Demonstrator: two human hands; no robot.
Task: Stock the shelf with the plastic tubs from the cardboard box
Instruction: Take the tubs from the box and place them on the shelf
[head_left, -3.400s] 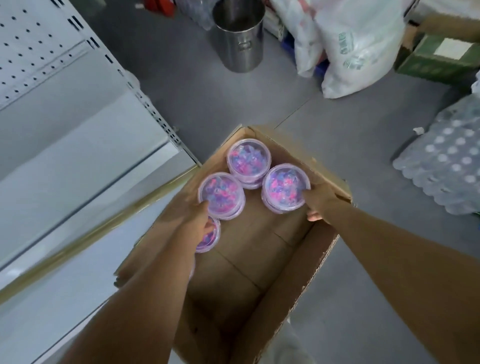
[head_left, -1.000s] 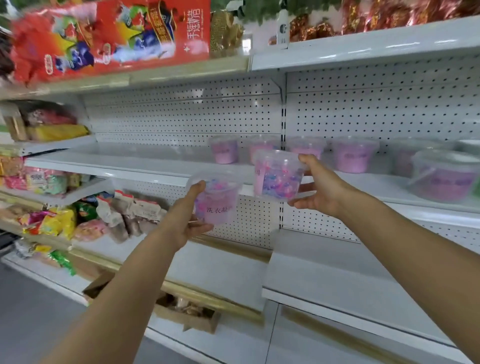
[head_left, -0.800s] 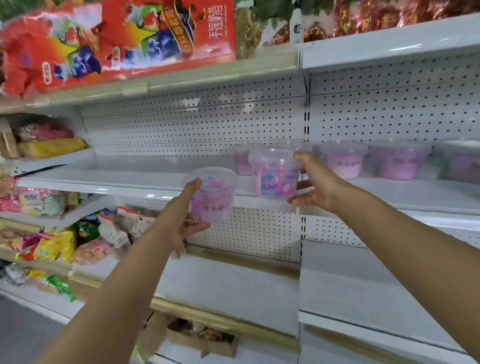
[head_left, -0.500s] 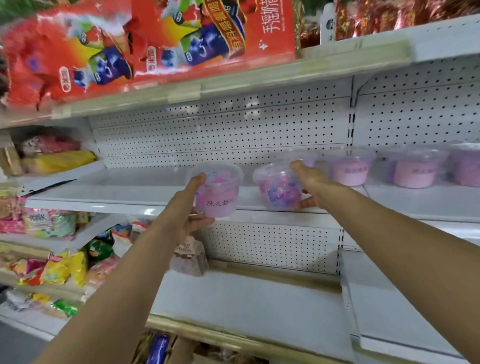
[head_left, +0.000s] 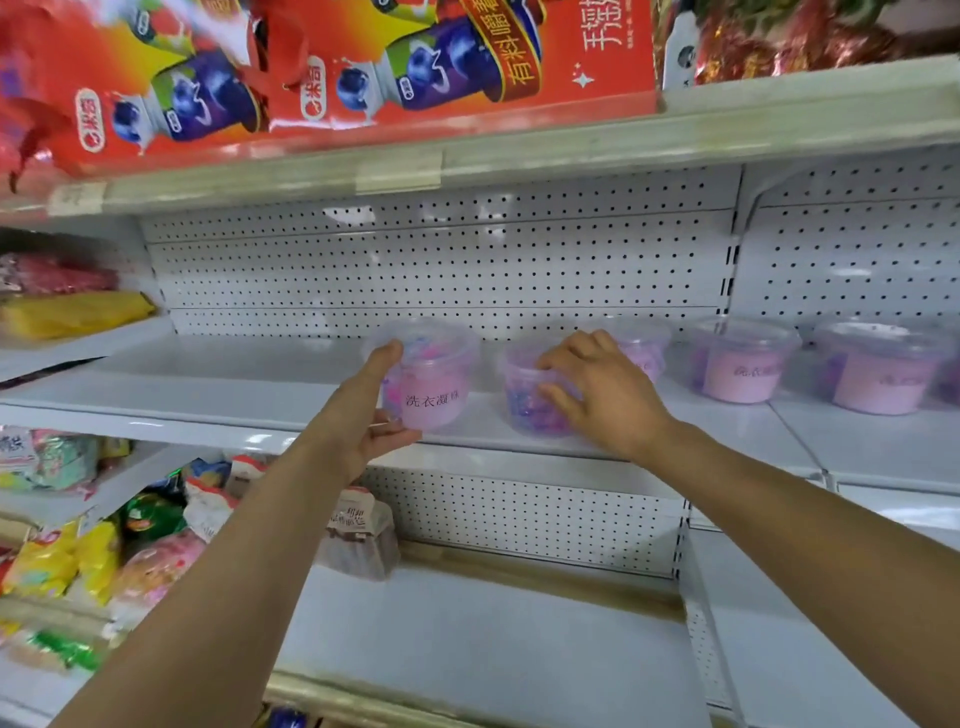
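Nearest, two bare forearms reach up and away toward a white shelf (head_left: 218, 400) at mid height. The left hand (head_left: 363, 431) grips a clear plastic tub (head_left: 431, 379) with a pink label, thumb along its left side up toward the lid and fingers curled under its base. This tub stands upright, lid up, its printed label facing the camera, at the shelf's front edge; whether its base rests on the board cannot be told.

Just to its right, the right hand (head_left: 597, 395) grasps a second tub (head_left: 530, 395) from the right, fingers spread and curled round its wall. That tub, showing blue and pink pods inside, is upright and sits on the shelf near the front.

Farther back and to the right, more tubs (head_left: 743, 364) of the same kind stand upright in a row against the perforated back panel (head_left: 441, 270).

Lower left, snack bags (head_left: 57, 561) fill neighbouring shelves. On the shelf above lies a red drink carton (head_left: 363, 67).
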